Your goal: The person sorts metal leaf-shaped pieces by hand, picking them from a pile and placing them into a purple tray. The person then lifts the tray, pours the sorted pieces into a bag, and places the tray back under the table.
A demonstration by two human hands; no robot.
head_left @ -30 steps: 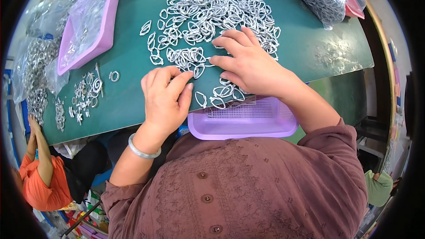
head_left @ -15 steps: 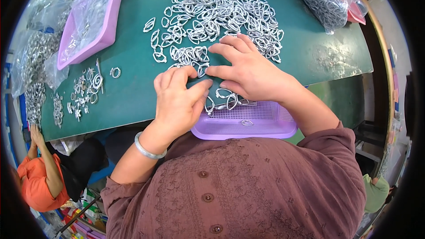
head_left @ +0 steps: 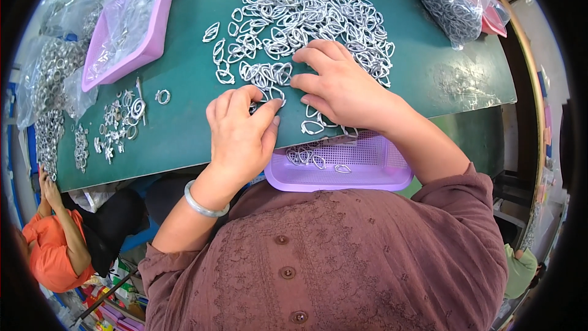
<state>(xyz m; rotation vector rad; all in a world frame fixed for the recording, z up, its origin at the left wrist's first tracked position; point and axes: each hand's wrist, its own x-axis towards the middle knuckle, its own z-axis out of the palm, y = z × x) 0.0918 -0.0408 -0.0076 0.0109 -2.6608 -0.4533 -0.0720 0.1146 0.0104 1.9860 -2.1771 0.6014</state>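
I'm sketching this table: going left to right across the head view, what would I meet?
Pink tray → left hand → right hand → clear bag of grey metal pieces → another person's green sleeve.

lg green tabletop spanned most of upper view, front edge slanting, bowed by lens. scuffed, whitish patch nr r. end caught light. tan-edged, dk brown furniture stood far r., pale surface beyond it (wall or floor unclear). greenish surface showed below tabletop's r. end. lighting was bright, fairly even.
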